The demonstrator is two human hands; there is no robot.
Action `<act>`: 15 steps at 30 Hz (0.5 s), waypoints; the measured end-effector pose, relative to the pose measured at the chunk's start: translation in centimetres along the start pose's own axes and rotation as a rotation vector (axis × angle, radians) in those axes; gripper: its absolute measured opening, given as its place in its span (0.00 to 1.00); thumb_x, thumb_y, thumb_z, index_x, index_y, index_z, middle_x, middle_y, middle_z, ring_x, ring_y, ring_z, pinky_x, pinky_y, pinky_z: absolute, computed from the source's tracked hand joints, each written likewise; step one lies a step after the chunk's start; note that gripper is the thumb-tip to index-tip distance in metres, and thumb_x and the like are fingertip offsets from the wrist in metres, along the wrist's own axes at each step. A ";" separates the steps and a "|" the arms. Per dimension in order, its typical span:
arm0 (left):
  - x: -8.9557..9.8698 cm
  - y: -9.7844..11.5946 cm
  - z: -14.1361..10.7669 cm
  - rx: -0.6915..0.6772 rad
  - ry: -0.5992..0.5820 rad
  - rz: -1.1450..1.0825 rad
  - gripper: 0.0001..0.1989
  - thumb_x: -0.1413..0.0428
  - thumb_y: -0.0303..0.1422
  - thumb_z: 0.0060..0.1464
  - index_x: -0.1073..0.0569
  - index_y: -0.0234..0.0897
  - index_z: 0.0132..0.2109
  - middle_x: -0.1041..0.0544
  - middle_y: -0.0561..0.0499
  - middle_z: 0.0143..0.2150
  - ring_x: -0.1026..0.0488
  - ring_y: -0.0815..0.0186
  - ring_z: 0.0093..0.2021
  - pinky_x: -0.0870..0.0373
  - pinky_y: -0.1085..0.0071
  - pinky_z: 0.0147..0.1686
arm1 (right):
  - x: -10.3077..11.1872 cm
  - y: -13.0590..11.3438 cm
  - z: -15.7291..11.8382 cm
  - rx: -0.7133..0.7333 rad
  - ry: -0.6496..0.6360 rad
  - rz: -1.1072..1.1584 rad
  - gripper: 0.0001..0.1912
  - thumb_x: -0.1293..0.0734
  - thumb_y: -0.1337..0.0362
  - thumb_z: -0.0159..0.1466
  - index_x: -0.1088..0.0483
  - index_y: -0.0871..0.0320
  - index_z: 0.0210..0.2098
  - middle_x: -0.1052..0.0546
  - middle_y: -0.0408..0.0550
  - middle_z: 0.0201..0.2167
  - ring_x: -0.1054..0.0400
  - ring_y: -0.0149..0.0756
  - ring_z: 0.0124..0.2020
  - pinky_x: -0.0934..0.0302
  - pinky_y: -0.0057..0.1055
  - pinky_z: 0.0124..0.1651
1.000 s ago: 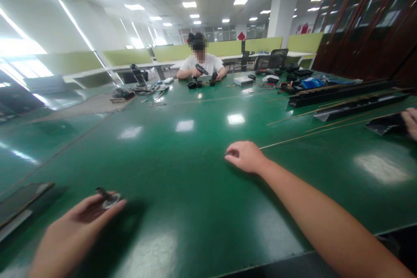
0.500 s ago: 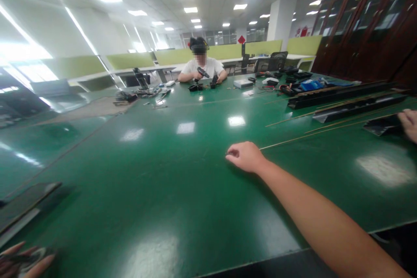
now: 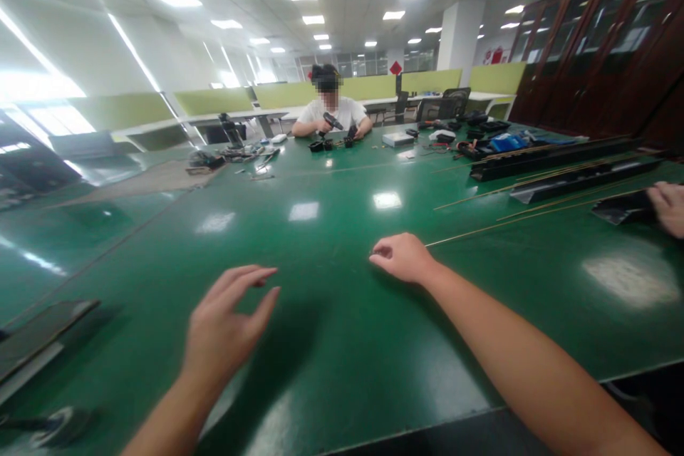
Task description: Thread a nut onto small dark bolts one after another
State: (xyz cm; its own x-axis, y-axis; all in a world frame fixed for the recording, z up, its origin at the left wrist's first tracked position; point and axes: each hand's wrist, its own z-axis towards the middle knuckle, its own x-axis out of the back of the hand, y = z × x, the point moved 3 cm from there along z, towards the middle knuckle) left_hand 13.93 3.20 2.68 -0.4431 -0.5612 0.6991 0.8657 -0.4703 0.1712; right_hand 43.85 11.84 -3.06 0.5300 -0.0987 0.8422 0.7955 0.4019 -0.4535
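My right hand (image 3: 402,256) rests low over the green table (image 3: 331,342) with its fingers pinched together. A thin brass-coloured rod (image 3: 481,231) runs in from the right and passes behind this hand, in line with the fingertips, where a small dark end shows. My left hand (image 3: 227,317) is raised above the table to the left, holding nothing, thumb and fingers apart and pointing towards the right hand. At the lower left lies a blurred thing with a pale ring and dark handle (image 3: 56,427), apart from my left hand.
A flat dark panel (image 3: 48,331) lies at the left edge. Black metal channels (image 3: 588,182) and more thin rods lie at right, where another person's hand (image 3: 667,206) touches a channel. Across the table a person (image 3: 331,114) holds a power drill (image 3: 332,121). Tools and parts lie near them.
My left hand has let go of the ringed thing at the lower left and moved up and right over the table. My right hand stays in place.
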 end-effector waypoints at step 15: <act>-15.1 7.5 6.1 -0.434 -0.403 -0.065 0.10 0.48 0.25 0.59 0.26 0.37 0.45 0.24 0.46 0.38 0.28 0.60 0.40 0.30 0.63 0.41 | 0.1 0.1 0.2 0.032 -0.022 -0.082 0.19 0.38 0.49 0.66 0.20 0.51 0.33 0.17 0.46 0.35 0.24 0.37 0.36 0.44 0.28 0.32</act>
State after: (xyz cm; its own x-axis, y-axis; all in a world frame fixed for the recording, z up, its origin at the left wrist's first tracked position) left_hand 28.56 12.29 -2.33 -0.2948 -0.2593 0.9197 0.6278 -0.7781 -0.0182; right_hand 43.93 12.07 -2.94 0.4569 -0.1130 0.8823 0.8258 0.4225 -0.3735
